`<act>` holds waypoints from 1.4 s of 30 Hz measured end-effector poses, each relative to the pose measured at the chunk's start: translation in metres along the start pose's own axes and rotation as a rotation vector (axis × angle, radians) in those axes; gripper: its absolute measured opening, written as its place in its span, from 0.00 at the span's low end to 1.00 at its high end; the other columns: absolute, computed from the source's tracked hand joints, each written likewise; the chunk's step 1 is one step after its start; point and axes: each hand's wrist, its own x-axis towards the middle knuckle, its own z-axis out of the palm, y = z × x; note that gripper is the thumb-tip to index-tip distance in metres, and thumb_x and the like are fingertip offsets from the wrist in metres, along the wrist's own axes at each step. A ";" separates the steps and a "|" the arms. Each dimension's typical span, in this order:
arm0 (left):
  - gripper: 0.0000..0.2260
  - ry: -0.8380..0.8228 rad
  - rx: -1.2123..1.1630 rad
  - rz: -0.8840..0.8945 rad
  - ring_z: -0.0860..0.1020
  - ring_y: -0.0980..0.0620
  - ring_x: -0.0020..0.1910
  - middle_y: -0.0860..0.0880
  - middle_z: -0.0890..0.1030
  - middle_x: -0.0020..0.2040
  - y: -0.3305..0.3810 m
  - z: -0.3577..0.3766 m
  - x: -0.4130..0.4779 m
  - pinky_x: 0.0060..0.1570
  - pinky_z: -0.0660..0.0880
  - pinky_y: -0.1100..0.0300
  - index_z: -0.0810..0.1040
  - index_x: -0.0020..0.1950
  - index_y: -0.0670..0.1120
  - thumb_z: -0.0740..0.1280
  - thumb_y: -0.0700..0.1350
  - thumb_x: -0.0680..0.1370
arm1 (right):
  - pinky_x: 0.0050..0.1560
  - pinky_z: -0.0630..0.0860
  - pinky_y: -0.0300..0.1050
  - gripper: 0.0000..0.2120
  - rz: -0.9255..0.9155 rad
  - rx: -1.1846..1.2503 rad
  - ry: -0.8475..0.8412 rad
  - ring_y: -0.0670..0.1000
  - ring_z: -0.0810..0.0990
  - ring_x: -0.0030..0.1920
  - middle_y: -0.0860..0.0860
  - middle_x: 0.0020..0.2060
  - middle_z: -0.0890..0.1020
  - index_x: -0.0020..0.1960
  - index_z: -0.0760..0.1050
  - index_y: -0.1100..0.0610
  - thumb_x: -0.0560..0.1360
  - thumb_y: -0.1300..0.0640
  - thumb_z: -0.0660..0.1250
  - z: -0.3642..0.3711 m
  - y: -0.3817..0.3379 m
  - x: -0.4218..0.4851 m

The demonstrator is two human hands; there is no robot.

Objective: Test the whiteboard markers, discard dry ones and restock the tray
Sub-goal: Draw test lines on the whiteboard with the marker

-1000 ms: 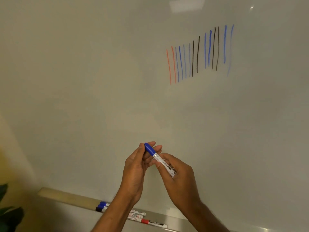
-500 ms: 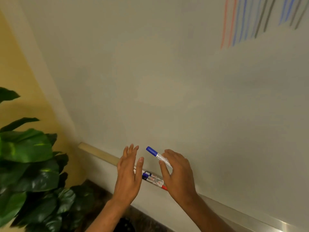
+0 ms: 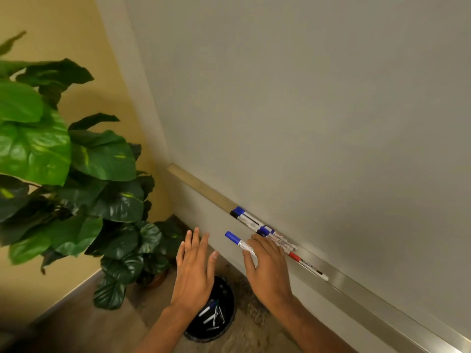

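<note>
sorting step, seemingly: pinches blue-capped marker [image 3: 239, 242] in right grip [image 3: 269, 271] just off tray [image 3: 362, 294], holds left grip [image 3: 195, 273] open over bin [image 3: 226, 296]. next: needs releasing into bin or tray.

The tray [image 3: 356, 289] runs along the lower edge of the whiteboard [image 3: 305, 110], and a cluster of tray markers [image 3: 254, 222] lies in it toward its left end, some side by side and some end to end. In front of the tray, the right hand [image 3: 270, 271] grips the held marker [image 3: 237, 241] (capped end pointing up and left), and the left hand [image 3: 196, 268] is spread just left of it, not touching. Below both hands a bin [image 3: 229, 314] stands on the floor [image 3: 102, 322] with loose markers [image 3: 212, 315] lying in it, and a potted plant [image 3: 63, 161] stands to its left.
</note>
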 end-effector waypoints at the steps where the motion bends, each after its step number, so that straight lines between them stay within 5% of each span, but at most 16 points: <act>1: 0.26 -0.010 0.013 -0.016 0.42 0.54 0.83 0.47 0.53 0.84 -0.009 0.004 -0.004 0.81 0.45 0.47 0.59 0.82 0.48 0.49 0.58 0.86 | 0.57 0.76 0.46 0.14 -0.002 -0.008 -0.020 0.50 0.80 0.57 0.51 0.56 0.83 0.59 0.80 0.56 0.74 0.57 0.73 0.010 0.000 -0.001; 10: 0.28 -0.086 0.136 -0.082 0.43 0.52 0.83 0.46 0.54 0.84 -0.079 0.038 -0.020 0.81 0.43 0.50 0.59 0.82 0.47 0.47 0.58 0.86 | 0.47 0.80 0.48 0.13 0.008 -0.090 -0.186 0.50 0.82 0.51 0.51 0.51 0.84 0.55 0.81 0.56 0.72 0.57 0.74 0.098 0.006 -0.013; 24: 0.26 -0.158 0.223 -0.096 0.53 0.45 0.82 0.42 0.61 0.82 -0.153 0.084 -0.020 0.79 0.47 0.48 0.65 0.80 0.43 0.48 0.55 0.86 | 0.50 0.79 0.52 0.10 0.027 -0.248 -0.423 0.53 0.82 0.52 0.51 0.52 0.84 0.54 0.81 0.54 0.74 0.55 0.68 0.211 0.025 -0.034; 29: 0.25 -0.153 0.220 -0.116 0.51 0.46 0.83 0.42 0.61 0.82 -0.170 0.099 -0.018 0.80 0.45 0.49 0.65 0.80 0.43 0.49 0.54 0.87 | 0.51 0.80 0.53 0.10 0.038 -0.275 -0.446 0.53 0.82 0.52 0.51 0.51 0.85 0.54 0.82 0.54 0.73 0.55 0.69 0.242 0.029 -0.035; 36: 0.25 -0.136 0.214 -0.158 0.54 0.44 0.82 0.42 0.61 0.82 -0.196 0.112 -0.015 0.79 0.46 0.49 0.66 0.79 0.43 0.49 0.54 0.86 | 0.54 0.77 0.55 0.20 0.068 -0.261 -0.469 0.55 0.80 0.57 0.52 0.56 0.82 0.61 0.78 0.54 0.78 0.46 0.54 0.283 0.035 -0.029; 42: 0.26 -0.160 0.221 -0.195 0.51 0.46 0.83 0.42 0.58 0.83 -0.207 0.117 -0.022 0.80 0.44 0.49 0.63 0.81 0.43 0.48 0.55 0.87 | 0.57 0.75 0.54 0.21 0.120 -0.151 -0.411 0.56 0.78 0.60 0.52 0.58 0.82 0.61 0.77 0.55 0.79 0.43 0.56 0.284 0.051 -0.043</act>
